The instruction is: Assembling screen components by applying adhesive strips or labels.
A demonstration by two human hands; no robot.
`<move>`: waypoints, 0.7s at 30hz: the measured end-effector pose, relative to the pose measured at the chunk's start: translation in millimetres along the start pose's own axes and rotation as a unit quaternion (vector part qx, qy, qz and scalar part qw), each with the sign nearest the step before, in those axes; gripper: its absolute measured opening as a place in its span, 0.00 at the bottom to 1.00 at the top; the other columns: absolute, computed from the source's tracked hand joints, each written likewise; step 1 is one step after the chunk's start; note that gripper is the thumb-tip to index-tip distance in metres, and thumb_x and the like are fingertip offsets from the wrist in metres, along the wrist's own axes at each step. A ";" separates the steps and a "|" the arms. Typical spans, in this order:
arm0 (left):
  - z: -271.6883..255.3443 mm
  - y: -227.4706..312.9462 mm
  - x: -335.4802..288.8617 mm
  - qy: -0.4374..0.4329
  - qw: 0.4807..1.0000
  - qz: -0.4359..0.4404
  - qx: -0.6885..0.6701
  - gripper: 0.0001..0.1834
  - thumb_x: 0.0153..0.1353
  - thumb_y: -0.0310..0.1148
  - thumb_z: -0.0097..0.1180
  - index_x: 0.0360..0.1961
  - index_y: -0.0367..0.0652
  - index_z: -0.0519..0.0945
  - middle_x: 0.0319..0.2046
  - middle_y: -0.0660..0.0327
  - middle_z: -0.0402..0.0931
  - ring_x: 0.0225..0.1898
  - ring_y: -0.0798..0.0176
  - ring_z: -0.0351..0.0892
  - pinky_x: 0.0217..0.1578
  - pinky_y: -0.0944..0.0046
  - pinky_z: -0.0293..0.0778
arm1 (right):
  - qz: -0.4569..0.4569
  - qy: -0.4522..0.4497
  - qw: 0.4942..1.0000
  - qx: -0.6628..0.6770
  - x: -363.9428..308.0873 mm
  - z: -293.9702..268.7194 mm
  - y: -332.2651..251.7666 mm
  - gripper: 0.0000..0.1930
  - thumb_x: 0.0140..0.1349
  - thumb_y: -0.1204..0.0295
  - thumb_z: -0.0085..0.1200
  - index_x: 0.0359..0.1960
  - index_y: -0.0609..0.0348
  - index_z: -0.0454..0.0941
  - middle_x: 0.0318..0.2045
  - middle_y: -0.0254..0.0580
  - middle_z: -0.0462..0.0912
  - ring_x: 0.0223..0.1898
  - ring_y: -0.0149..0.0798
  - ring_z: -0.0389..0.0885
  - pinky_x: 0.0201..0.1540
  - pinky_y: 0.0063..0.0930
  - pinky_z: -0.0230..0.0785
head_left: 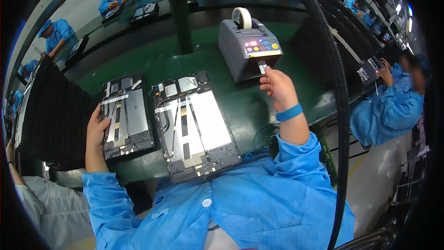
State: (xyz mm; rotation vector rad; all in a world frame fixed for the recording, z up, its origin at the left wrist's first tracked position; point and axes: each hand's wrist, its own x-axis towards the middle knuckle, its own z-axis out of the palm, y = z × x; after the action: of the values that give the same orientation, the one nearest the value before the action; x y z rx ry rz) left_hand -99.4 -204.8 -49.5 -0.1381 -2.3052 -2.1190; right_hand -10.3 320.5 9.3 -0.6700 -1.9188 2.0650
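My left hand (96, 129) grips the left edge of an opened tablet (134, 106), its thumb lying over the rim and the other fingers hidden beneath. A second opened tablet (215, 115) lies to the right on the green table, with a silver battery, dark flex cables and strips of white tape showing. Farther right, my right hand (279, 88) is at the front of a grey tape dispenser (247, 46). Its thumb and forefinger pinch a short piece of white tape (262, 68) at the outlet. A roll of tape (242, 18) stands on the dispenser's top.
A tall stack of black trays (55, 111) rises at the left, with more black trays (319, 46) at the right. A dark green post (180, 14) and a black braided cable (340, 111) cross the view. Co-workers in blue sit around the line.
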 end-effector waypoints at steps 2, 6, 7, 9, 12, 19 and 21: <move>9.6 7.0 3.8 0.017 0.993 -0.002 0.121 0.38 0.49 0.18 0.54 0.65 0.33 0.59 0.58 0.50 0.67 0.56 0.59 0.70 0.57 0.65 0.64 | -0.004 -0.040 0.999 0.002 15.7 -5.1 3.2 0.15 0.61 0.54 0.54 0.33 0.54 0.77 0.26 0.30 0.79 0.23 0.24 0.74 0.25 0.17 0.58; 26.7 29.0 -2.9 0.052 0.920 0.016 0.387 0.31 0.49 0.25 0.58 0.58 0.35 0.69 0.53 0.51 0.70 0.53 0.57 0.71 0.53 0.63 0.67 | 0.016 -0.055 0.998 -0.007 22.9 -6.8 -1.0 0.13 0.62 0.56 0.54 0.31 0.51 0.76 0.23 0.29 0.79 0.19 0.24 0.74 0.21 0.16 0.59; 46.0 48.0 -8.7 0.045 0.923 0.028 0.381 0.30 0.50 0.26 0.58 0.57 0.37 0.71 0.53 0.53 0.70 0.52 0.57 0.72 0.51 0.63 0.68 | 0.026 -0.031 0.999 -0.003 23.0 -6.8 0.4 0.14 0.63 0.55 0.53 0.31 0.51 0.76 0.23 0.29 0.79 0.18 0.24 0.73 0.21 0.16 0.58; 71.5 70.5 -21.0 0.026 0.944 0.040 0.326 0.24 0.51 0.27 0.57 0.53 0.40 0.74 0.52 0.57 0.70 0.52 0.59 0.71 0.47 0.63 0.68 | 0.039 -0.022 0.998 0.032 23.7 -9.0 4.9 0.15 0.62 0.55 0.53 0.32 0.55 0.76 0.22 0.31 0.78 0.17 0.24 0.73 0.19 0.16 0.57; 110.5 100.9 -32.3 -0.031 0.918 0.171 0.356 0.22 0.51 0.25 0.57 0.50 0.40 0.75 0.51 0.57 0.71 0.51 0.60 0.71 0.48 0.63 0.67 | 0.037 -0.019 0.998 0.054 23.0 -14.2 14.4 0.16 0.61 0.56 0.54 0.32 0.58 0.76 0.22 0.33 0.78 0.17 0.24 0.73 0.18 0.15 0.57; 147.6 111.8 -26.8 -0.104 0.916 0.230 0.313 0.18 0.49 0.24 0.56 0.44 0.39 0.78 0.49 0.57 0.73 0.50 0.59 0.71 0.48 0.63 0.65 | 0.026 -0.004 1.000 -0.004 21.1 -12.4 13.8 0.18 0.59 0.53 0.56 0.29 0.57 0.76 0.18 0.31 0.75 0.14 0.25 0.71 0.16 0.15 0.55; 152.3 109.3 -24.3 -0.111 0.913 0.243 0.309 0.18 0.48 0.24 0.56 0.43 0.39 0.78 0.48 0.58 0.73 0.48 0.61 0.71 0.45 0.65 0.65 | 0.034 0.005 0.999 0.010 22.5 -11.8 20.0 0.21 0.59 0.49 0.53 0.30 0.58 0.75 0.17 0.31 0.74 0.14 0.26 0.70 0.16 0.17 0.53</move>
State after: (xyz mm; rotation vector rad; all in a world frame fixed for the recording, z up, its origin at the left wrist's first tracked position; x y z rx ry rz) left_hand -59.3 -45.8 44.5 -0.8657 -2.5731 -1.1349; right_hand -21.4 339.3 -14.5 -0.7513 -1.8919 2.1142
